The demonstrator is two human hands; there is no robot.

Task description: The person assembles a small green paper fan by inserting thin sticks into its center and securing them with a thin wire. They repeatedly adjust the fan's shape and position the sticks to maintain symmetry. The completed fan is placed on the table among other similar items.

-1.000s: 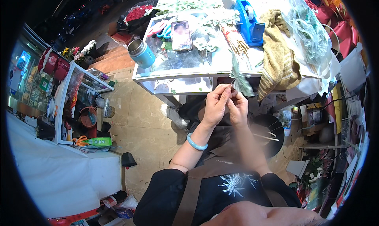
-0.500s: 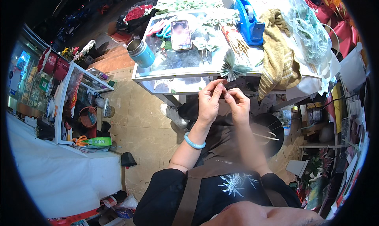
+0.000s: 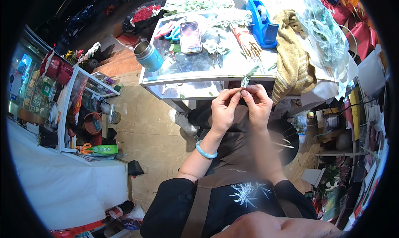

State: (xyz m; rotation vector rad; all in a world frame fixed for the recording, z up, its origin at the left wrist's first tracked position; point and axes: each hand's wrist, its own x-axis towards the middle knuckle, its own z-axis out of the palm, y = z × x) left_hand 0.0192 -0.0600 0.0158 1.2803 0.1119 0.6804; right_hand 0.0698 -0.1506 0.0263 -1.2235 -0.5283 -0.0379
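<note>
In front of my chest, at the near edge of the white-framed glass-topped table [image 3: 199, 76], my left hand [image 3: 225, 110] and my right hand [image 3: 258, 107] meet at the fingertips. Together they pinch the lower end of a small pale green pleated fan [image 3: 248, 77]. It stands upright, its folds seen nearly edge-on. The bit under my fingertips is hidden. Just beyond lie several thin brown sticks [image 3: 248, 46], alongside more pale green pleated pieces [image 3: 216, 40].
A phone [image 3: 190, 37], scissors with blue handles [image 3: 173, 33] and an open blue metal cup [image 3: 148, 56] are on the table's left. At its right are a blue tape dispenser [image 3: 262, 25] and a brown towel [image 3: 292, 55]. A glass cabinet [image 3: 66, 109] stands left.
The fan has turned from facing me broadly to nearly edge-on. Both hands have shifted slightly right, and my right hand has turned, its fingers now close against the fan's base.
</note>
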